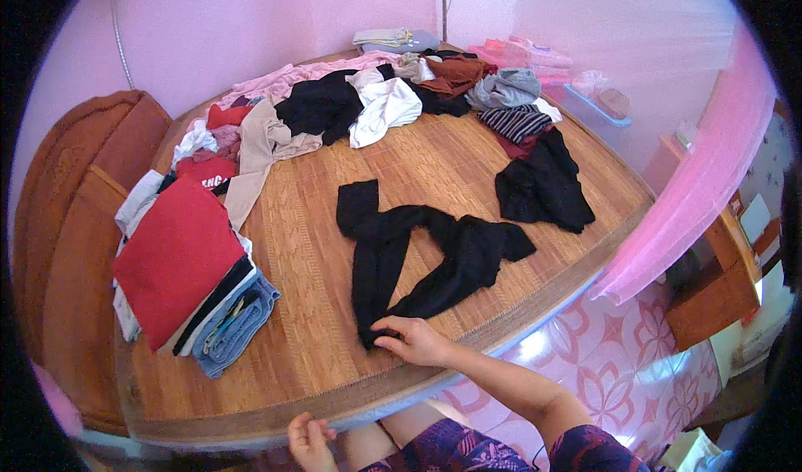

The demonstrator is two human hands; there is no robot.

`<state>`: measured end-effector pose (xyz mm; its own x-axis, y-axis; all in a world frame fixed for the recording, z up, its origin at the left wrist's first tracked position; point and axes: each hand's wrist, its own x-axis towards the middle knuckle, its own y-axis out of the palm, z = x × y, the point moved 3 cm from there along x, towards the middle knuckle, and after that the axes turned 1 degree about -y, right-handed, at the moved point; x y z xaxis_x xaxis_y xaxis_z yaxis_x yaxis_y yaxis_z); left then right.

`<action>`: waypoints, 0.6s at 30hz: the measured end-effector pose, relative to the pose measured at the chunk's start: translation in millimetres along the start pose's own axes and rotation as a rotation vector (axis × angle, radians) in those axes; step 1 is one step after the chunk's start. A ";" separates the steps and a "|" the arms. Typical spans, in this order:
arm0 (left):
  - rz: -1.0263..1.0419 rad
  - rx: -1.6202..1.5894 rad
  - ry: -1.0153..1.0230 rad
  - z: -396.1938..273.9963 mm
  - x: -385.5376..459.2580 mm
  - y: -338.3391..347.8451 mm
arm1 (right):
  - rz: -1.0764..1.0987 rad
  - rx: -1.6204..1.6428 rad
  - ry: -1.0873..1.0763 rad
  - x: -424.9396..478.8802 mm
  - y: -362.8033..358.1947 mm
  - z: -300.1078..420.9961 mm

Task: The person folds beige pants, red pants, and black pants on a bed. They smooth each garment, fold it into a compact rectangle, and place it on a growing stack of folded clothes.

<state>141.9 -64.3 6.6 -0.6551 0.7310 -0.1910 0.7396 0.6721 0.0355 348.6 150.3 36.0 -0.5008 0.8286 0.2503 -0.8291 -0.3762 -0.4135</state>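
Observation:
A black garment, bent into a rough loop with bare mat showing through its middle, lies spread before me. My right hand pinches its near end between thumb and fingers, close to the bed's front edge. Below that edge, over my lap, my left hand holds nothing, its fingers loosely curled and partly apart. To the left stands a stack of folded clothes with a red garment on top and folded blue jeans at its near side.
Loose clothes curve along the far side, among them a white garment, beige trousers and a striped garment. Another black garment lies right. A brown wooden headboard borders the left; a pink net hangs at right.

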 end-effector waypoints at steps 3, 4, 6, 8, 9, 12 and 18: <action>0.077 -0.001 0.067 -5.3 -10.3 0.8 | -0.133 -0.244 -0.153 -6.3 -32.0 4.0; 0.104 0.037 0.099 -7.3 -12.3 -4.0 | -0.304 -0.407 -0.264 -8.5 -53.6 1.5; 0.120 0.066 0.087 -7.4 -15.7 -14.6 | -0.468 -0.729 -0.141 -10.5 -91.1 -16.2; 0.098 0.047 -0.007 -3.7 -21.0 -23.4 | -0.500 -0.968 0.065 -18.4 -107.0 -32.0; 0.094 0.059 -0.044 -1.5 -24.1 -24.9 | -0.451 -1.083 0.179 -18.0 -110.2 -39.0; 0.103 0.041 -0.129 6.5 -29.7 -11.9 | -0.332 -0.809 0.223 -15.1 -106.1 -45.7; 0.414 0.285 -0.093 -5.3 -26.7 37.0 | -0.398 0.182 0.217 -22.0 -61.1 -18.4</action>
<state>185.9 -58.4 18.3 -0.2915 0.9069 -0.3042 0.9554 0.2600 -0.1404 414.9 162.7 39.6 -0.0885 0.9828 0.1623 -0.9854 -0.0626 -0.1583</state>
